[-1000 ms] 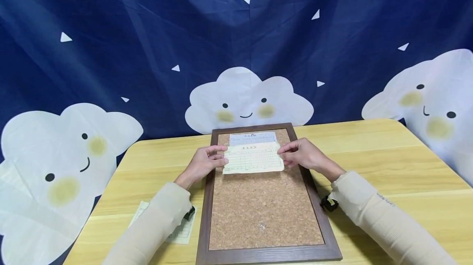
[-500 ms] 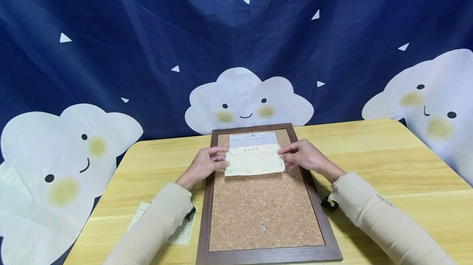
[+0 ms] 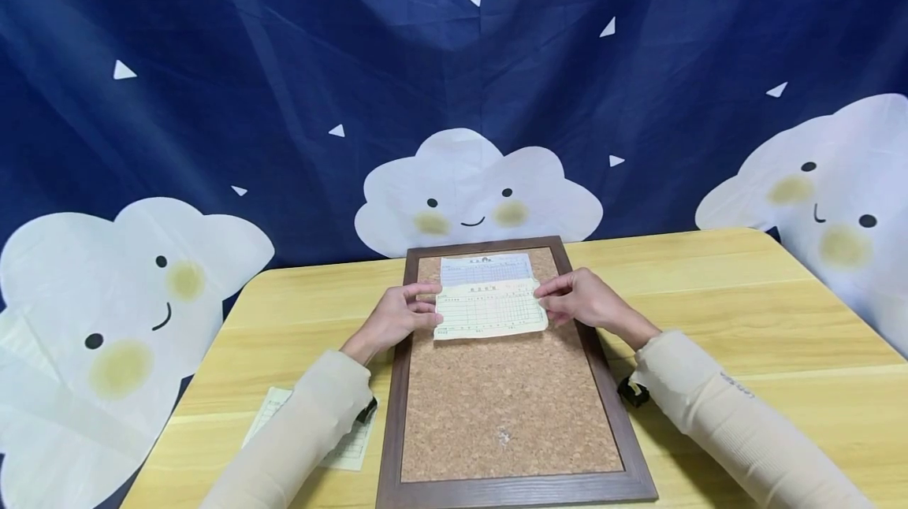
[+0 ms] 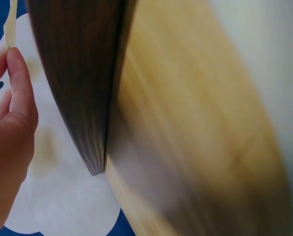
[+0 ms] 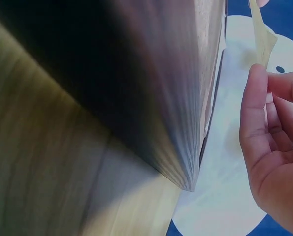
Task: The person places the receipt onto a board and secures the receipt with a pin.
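Observation:
Between both hands, in the head view, stretches a pale yellow receipt slip (image 3: pixel 489 312) printed with a ruled form. My left hand (image 3: pixel 388 324) pinches its left edge between thumb and fingers. The opposite edge is pinched by my right hand (image 3: pixel 585 300). Beneath them lies a brown-framed cork board (image 3: pixel 511 406). A bluish-white receipt slip (image 3: pixel 485 266) rests near the board's far end, its lower part hidden behind the yellow one. In the left wrist view, the yellow slip (image 4: pixel 10 27) shows edge-on above the thumb; the right wrist view also has the slip's corner (image 5: pixel 264 44) at the fingertips.
More pale printed slips (image 3: pixel 351 446) lie on the wooden table (image 3: pixel 716 296) left of the board, partly covered by my left forearm. A scuffed spot (image 3: pixel 503 436) marks the cork's near part. A blue curtain (image 3: pixel 284 99) with clouds hangs behind the table.
Both hands have brought the yellow slip slightly toward me and to the right, so more of the bluish slip shows above it. Both grips stay the same.

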{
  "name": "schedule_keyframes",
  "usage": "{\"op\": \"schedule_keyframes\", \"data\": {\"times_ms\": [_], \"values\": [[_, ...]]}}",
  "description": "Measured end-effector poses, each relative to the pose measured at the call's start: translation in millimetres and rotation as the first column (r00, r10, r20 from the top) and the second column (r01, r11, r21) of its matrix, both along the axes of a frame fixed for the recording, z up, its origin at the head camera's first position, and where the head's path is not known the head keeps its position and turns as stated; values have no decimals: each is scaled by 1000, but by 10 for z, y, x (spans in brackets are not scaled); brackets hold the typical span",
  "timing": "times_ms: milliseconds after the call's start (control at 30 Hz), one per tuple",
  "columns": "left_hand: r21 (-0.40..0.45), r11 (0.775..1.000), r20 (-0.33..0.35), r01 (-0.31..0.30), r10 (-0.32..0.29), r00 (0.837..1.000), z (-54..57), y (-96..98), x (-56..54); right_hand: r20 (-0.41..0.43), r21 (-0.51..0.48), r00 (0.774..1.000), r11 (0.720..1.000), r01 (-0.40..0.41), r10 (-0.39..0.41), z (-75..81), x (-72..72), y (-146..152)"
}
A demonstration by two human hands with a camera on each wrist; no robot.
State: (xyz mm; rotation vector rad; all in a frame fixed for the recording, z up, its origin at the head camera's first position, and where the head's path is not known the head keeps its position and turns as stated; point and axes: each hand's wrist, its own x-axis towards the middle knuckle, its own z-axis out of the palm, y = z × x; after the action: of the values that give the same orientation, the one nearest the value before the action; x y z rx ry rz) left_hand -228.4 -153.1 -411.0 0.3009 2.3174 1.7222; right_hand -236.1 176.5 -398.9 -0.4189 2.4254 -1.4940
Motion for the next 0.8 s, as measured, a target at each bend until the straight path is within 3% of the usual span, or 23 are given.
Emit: {"op": "schedule_keyframes", "data": {"times_ms": [333,800], "values": [[-57,998,-6,-8,8,1000,-5,18,-6,-7,49,1000,999,0,1,-15,-21,-9],[-109,994,-10,-16,15,1000,-25,47,-4,8,41,1000,999,-8,8,-30,-20,-24]]}}
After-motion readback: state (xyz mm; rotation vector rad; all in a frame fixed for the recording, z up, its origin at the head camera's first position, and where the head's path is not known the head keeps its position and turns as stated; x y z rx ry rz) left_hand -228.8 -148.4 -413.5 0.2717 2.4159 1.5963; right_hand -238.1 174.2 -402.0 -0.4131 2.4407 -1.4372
